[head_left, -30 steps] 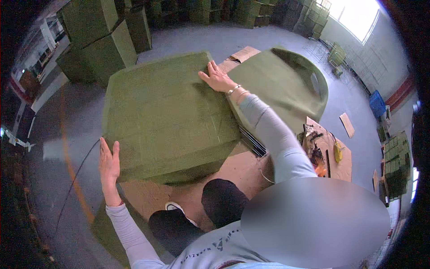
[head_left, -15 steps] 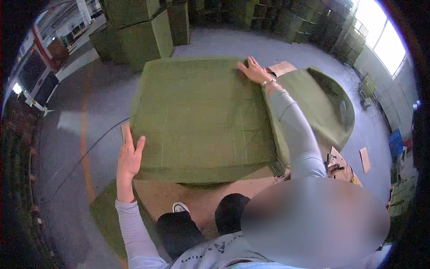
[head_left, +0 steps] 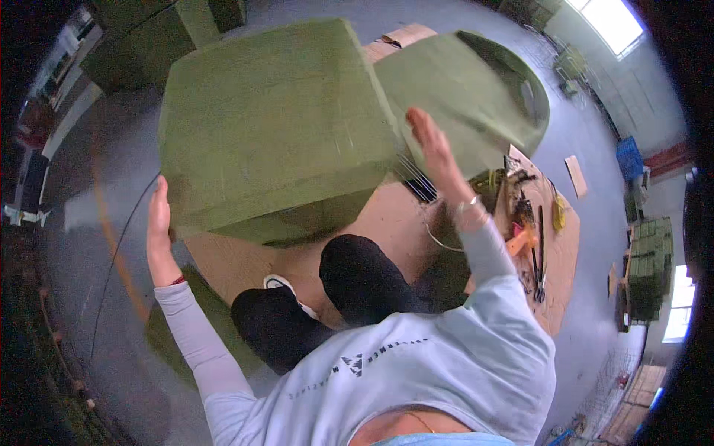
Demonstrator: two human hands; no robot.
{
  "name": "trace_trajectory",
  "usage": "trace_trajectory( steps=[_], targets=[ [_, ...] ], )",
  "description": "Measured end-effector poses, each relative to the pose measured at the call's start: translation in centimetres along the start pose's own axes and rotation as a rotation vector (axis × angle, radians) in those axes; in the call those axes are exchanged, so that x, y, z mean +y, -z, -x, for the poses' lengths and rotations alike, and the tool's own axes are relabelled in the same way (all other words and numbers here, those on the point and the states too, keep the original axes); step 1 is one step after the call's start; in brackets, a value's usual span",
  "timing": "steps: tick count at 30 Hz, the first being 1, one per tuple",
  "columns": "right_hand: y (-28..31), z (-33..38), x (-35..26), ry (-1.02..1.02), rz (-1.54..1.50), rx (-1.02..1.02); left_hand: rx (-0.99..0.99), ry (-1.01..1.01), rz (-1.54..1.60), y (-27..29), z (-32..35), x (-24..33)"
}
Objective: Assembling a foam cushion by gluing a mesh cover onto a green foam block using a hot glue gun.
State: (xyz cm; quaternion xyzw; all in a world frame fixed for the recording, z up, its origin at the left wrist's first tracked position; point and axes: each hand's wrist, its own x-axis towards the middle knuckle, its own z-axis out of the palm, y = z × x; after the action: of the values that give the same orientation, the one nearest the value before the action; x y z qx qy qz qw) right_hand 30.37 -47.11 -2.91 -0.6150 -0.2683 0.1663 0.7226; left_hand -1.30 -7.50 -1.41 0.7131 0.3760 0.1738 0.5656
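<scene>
Green block nearer (right hand shifted)

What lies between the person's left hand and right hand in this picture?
The head view shows a big green fabric-covered block between the left hand and the right hand, which press on opposite sides.

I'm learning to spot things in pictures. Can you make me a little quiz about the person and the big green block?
1. True or false: the left hand lies flat against the side of the big green block.
2. Which hand is at the block's right edge? A) left hand B) right hand C) neither
3. Fill in: the tools lie on a brown ____ sheet on the floor.

Key: 1 true. 2 B. 3 cardboard.
</scene>
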Motion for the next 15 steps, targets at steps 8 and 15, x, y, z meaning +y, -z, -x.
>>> trace_trajectory(
  steps=[8,15],
  targets=[
    [-4.7,0.6,0.6,-0.236,-0.386,0.075,0.085,0.097,0.246,-2.0,7.5,4.4],
    [-2.8,-5.3,-2.1,0.237,0.448,0.198,0.388,-0.033,0.163,-5.3,9.5,0.6]
  ],
)
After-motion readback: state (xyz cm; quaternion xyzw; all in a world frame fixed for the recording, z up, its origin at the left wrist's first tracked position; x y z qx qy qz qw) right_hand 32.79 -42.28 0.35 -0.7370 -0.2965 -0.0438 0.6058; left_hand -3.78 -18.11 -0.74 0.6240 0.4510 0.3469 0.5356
